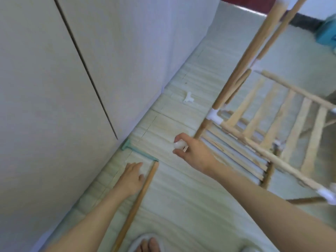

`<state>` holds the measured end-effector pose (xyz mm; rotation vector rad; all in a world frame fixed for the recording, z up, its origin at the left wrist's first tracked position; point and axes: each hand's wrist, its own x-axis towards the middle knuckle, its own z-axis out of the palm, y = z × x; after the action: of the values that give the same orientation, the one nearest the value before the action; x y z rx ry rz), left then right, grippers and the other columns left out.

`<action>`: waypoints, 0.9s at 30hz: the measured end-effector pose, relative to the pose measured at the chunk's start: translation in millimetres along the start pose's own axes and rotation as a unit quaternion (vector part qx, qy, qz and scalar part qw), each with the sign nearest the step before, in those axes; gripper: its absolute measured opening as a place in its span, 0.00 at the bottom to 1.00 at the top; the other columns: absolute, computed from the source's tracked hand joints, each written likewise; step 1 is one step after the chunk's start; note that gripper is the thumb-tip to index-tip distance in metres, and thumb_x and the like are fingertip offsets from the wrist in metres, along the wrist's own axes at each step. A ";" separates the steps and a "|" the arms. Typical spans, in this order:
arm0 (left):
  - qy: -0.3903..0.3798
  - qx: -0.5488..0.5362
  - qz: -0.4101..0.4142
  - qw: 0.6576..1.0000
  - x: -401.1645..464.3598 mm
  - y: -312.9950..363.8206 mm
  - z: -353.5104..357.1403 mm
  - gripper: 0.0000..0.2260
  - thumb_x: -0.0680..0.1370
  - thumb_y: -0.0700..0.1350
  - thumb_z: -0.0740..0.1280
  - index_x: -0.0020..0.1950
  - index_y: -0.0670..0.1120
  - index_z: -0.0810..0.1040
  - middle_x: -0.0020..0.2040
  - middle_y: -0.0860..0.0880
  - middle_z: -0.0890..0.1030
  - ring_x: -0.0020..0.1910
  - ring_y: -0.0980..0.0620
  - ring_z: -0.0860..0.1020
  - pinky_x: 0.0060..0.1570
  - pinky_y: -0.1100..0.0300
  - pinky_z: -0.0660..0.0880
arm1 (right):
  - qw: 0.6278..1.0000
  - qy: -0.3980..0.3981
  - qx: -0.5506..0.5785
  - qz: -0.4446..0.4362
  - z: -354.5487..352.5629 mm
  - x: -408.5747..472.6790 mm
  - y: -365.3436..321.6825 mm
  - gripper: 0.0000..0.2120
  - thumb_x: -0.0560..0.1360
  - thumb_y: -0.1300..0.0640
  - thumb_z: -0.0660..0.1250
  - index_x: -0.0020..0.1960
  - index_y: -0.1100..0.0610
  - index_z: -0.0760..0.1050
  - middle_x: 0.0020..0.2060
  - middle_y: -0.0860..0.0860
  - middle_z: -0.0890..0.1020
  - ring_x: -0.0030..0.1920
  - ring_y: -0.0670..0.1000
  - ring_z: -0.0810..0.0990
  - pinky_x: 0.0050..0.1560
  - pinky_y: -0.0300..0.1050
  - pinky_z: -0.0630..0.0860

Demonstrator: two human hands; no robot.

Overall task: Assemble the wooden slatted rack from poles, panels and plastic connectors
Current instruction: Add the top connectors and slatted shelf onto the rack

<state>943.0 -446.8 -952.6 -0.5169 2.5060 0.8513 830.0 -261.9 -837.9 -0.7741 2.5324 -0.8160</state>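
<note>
The partly built wooden rack (254,124) stands at the right, with slatted panels, upright poles and white plastic connectors (214,114) at its joints. My right hand (192,151) grips a white plastic connector (179,144) just left of the rack's near corner pole. My left hand (133,176) reaches down to the floor with straight fingers, touching something white that is mostly hidden under the fingers. A loose wooden pole (138,202) lies on the floor right beside that hand. Another loose white connector (188,97) lies on the floor farther off.
A white wardrobe wall (72,88) runs along the left. A teal strip (140,151) lies on the pale wood-look floor near the wall. My foot in a slipper (148,244) shows at the bottom edge. A teal object (327,31) sits at far right.
</note>
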 end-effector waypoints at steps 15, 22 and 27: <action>0.185 0.020 0.341 0.921 -166.9 256.9 -147.7 0.15 0.80 0.41 0.59 0.67 0.44 0.71 0.67 0.44 0.72 0.66 0.48 0.70 0.58 0.68 0.60 | 0.935 0.327 0.119 -0.059 -216.7 -218.0 -77.6 0.16 0.72 0.58 0.68 0.52 0.44 0.65 0.28 0.44 0.71 0.27 0.41 0.71 0.27 0.32 0.67; 0.213 0.019 0.502 0.838 -221.5 362.6 -128.7 0.14 0.80 0.42 0.59 0.66 0.48 0.71 0.64 0.53 0.70 0.64 0.57 0.68 0.62 0.67 0.60 | 0.814 0.526 0.245 -0.018 -280.5 -280.6 -43.6 0.15 0.71 0.58 0.71 0.49 0.46 0.67 0.42 0.45 0.76 0.38 0.39 0.75 0.38 0.33 0.72; 0.254 0.036 0.559 0.788 -217.4 418.5 -97.4 0.15 0.78 0.38 0.61 0.65 0.47 0.73 0.63 0.53 0.70 0.65 0.57 0.66 0.66 0.68 0.58 | 0.762 0.537 0.361 0.031 -300.0 -298.2 2.5 0.13 0.71 0.59 0.72 0.50 0.51 0.70 0.45 0.53 0.77 0.28 0.39 0.75 0.29 0.31 0.72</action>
<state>897.6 -155.2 -572.2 1.0632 3.2627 1.0512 915.0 44.4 -558.8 0.1508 2.5549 -2.5515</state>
